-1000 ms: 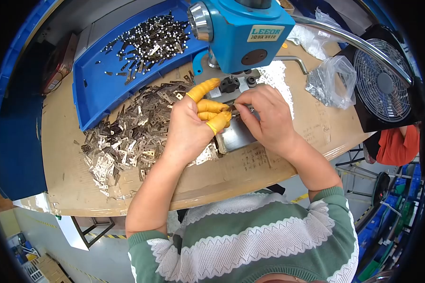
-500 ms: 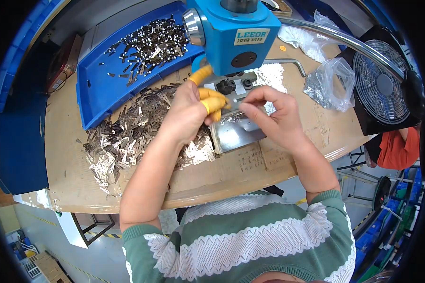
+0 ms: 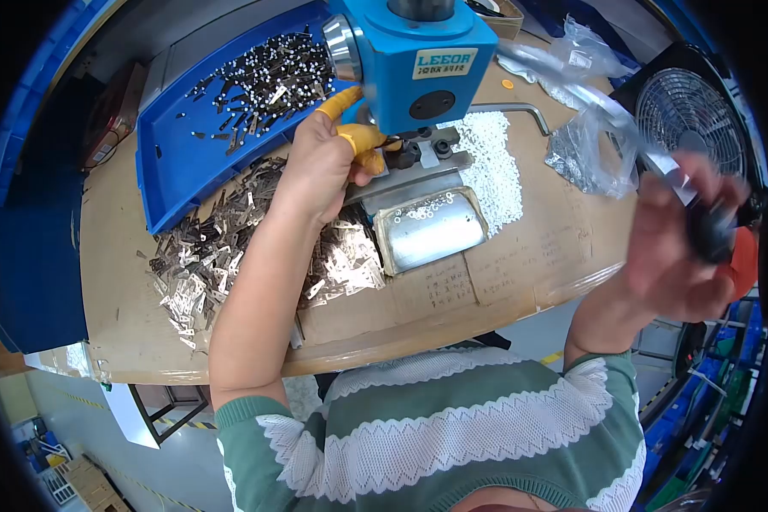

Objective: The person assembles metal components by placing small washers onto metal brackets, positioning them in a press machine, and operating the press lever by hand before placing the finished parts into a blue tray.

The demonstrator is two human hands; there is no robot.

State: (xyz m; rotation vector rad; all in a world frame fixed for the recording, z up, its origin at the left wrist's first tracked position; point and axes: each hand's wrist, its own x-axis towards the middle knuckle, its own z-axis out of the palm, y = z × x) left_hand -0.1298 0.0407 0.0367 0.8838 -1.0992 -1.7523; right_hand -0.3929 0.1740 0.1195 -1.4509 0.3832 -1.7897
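My left hand (image 3: pixel 320 166), with yellow finger covers on some fingers, is closed in a pinch at the fixture (image 3: pixel 414 162) beneath the blue press head (image 3: pixel 418 72). What sits between its fingertips is too small and covered to make out. On the right, my right hand (image 3: pixel 657 252) is blurred, its fingers around the black knob (image 3: pixel 710 232) of the press's metal lever (image 3: pixel 610 107). A shiny metal block (image 3: pixel 435 239) carrying several small white rings lies before the fixture. Beside my left forearm spreads a pile of flat metal tabs (image 3: pixel 222 239).
A blue tray (image 3: pixel 171 171) at the back left holds tabs with white ends. Small white pieces (image 3: pixel 495 171) lie heaped right of the fixture. An Allen key (image 3: pixel 533 115), a plastic bag (image 3: pixel 593 149) and a black fan (image 3: pixel 691 119) stand farther right.
My right hand has left the fixture and moved right to the lever's knob. The lever has swung down towards me. My left hand has shifted slightly left and up, still under the press head.
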